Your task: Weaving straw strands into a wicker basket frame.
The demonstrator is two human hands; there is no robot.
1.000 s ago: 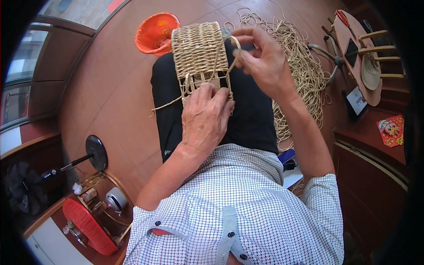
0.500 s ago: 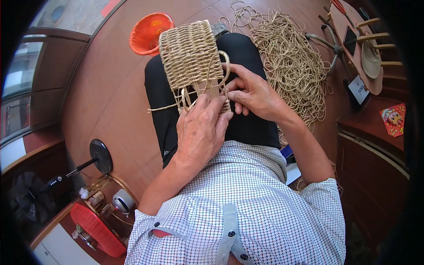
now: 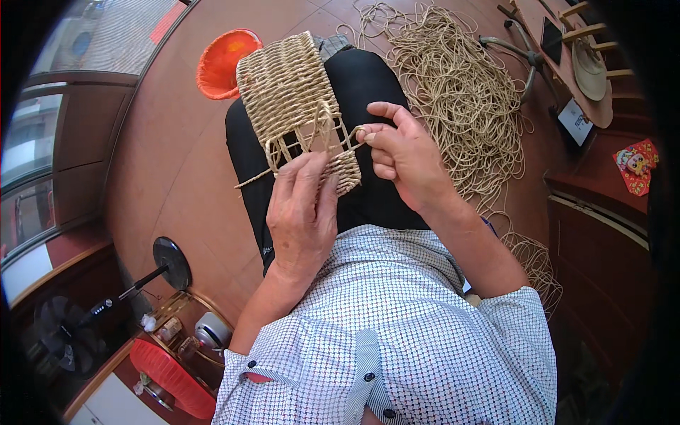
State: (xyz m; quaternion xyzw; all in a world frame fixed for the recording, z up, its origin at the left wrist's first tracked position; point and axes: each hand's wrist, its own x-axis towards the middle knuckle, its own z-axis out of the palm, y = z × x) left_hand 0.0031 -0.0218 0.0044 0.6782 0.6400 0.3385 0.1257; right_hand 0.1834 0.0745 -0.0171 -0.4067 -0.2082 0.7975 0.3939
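As a person in a checked shirt (image 3: 418, 283) bends to handwork, a woven cord basket (image 3: 287, 85) lies tilted across black trousers (image 3: 368, 78) at the upper centre of the frame, its weave broken by an open band of bare struts near its lower end. The right hand (image 3: 407, 159), just right of the basket, pinches a thin strand of cord (image 3: 357, 134) at the fingertips, one finger lifted clear. The left hand (image 3: 304, 209), near the centre, has its fingertips bent at the basket's lower end beside the open band; whether they grip it or merely rest there, one cannot tell. A loose cord end (image 3: 253, 180) juts out to the basket's left. At upper right, a tangled heap of cord (image 3: 460, 99) spreads over the reddish floor (image 3: 177, 163), while an orange bucket (image 3: 212, 79) stands at upper left. A black fan (image 3: 64, 333) occupies the lower left, near a red basin (image 3: 170, 379).
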